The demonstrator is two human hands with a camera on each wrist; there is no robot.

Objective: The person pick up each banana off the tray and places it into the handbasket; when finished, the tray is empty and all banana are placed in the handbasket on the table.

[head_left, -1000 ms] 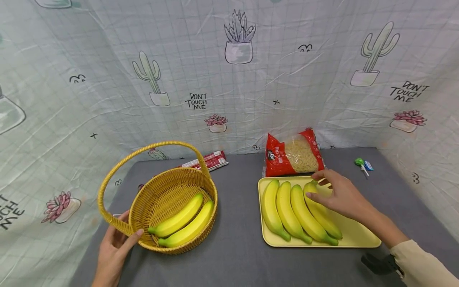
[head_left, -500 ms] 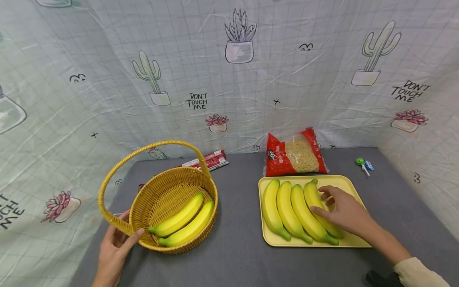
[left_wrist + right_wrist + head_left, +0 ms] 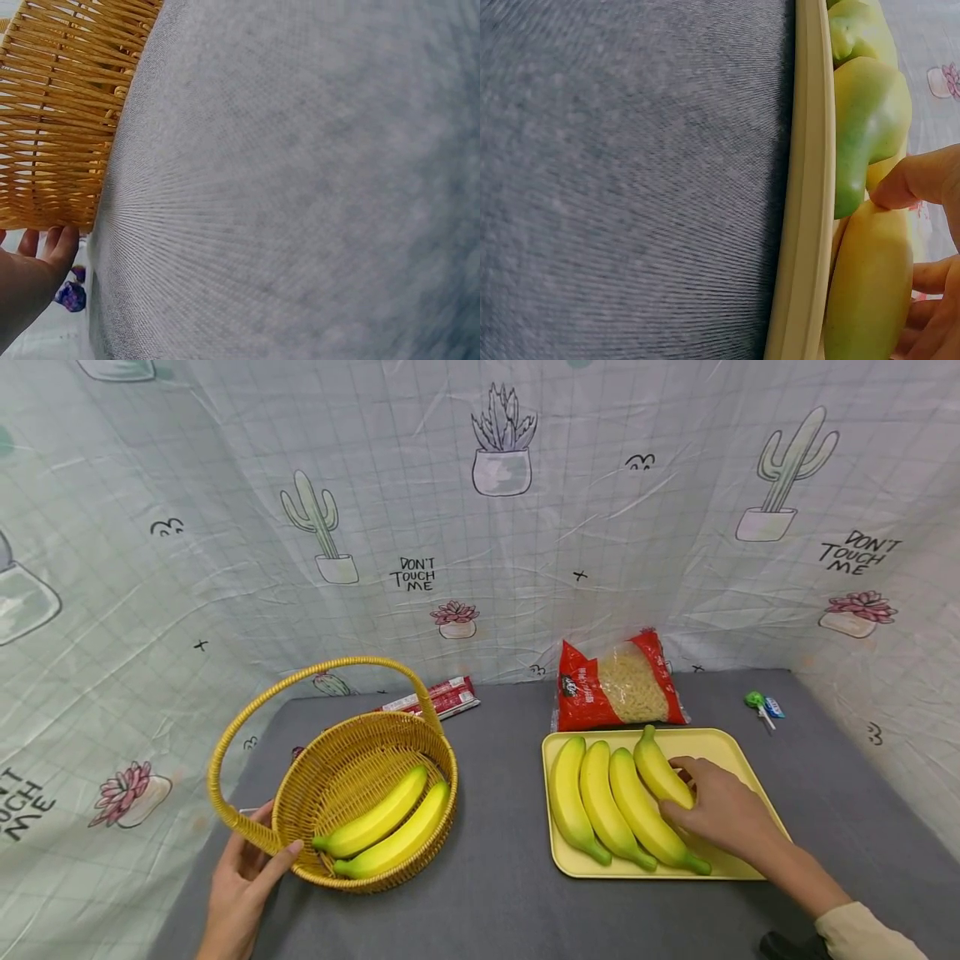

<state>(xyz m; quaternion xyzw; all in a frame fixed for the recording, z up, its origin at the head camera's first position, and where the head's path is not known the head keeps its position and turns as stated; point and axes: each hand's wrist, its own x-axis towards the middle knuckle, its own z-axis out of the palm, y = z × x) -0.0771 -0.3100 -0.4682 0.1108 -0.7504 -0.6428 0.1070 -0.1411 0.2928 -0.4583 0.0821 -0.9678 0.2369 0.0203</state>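
My right hand point(image 3: 723, 806) pinches the rightmost banana point(image 3: 660, 768) between thumb and fingers, over the pale yellow tray point(image 3: 738, 752). In the right wrist view the thumb point(image 3: 904, 187) presses one side of this banana point(image 3: 870, 292), fingers on the other. Three more bananas point(image 3: 606, 802) lie side by side on the tray to its left. At the left, my left hand point(image 3: 243, 877) holds the yellow wicker basket point(image 3: 360, 727) at its near left side, thumb at the rim. Two bananas point(image 3: 382, 810) lie inside. In the left wrist view, fingertips point(image 3: 67, 241) touch its woven wall.
Behind the tray leans a red and clear bag point(image 3: 618, 685) of pale dry food. A green-wrapped lollipop point(image 3: 756, 700) and a small blue packet point(image 3: 774, 707) lie at the back right. Red and white packets point(image 3: 450, 697) lie behind the basket. A patterned cloth wall point(image 3: 510, 568) closes off the grey table.
My right hand has come down from the rightmost banana's far end to its middle and taken hold. That banana has shifted slightly away from me. The left hand and basket stay put.
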